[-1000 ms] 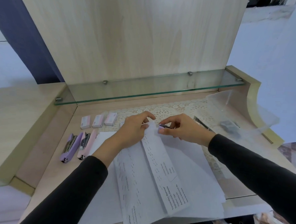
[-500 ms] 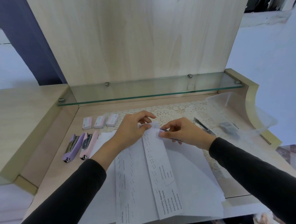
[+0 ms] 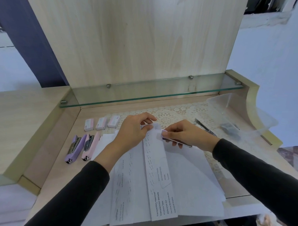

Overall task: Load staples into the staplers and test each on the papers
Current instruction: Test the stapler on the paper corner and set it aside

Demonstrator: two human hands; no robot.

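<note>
A folded printed paper with rows of staples lies on a stack of white papers. My left hand pinches its top left edge. My right hand grips a stapler whose metal base shows beneath the fingers; its nose sits at the paper's top right edge. A purple stapler and a pink stapler lie open at the left. Three small staple boxes stand in a row behind them.
A lace mat covers the desk's back. Another open metal stapler lies right of my hands. A clear plastic container with grey staple strips sits at far right. A glass shelf runs overhead behind.
The right hand has shifted the stapler lower and onto the paper's top edge. The left hand keeps pinching the paper. The camera has tilted slightly.
</note>
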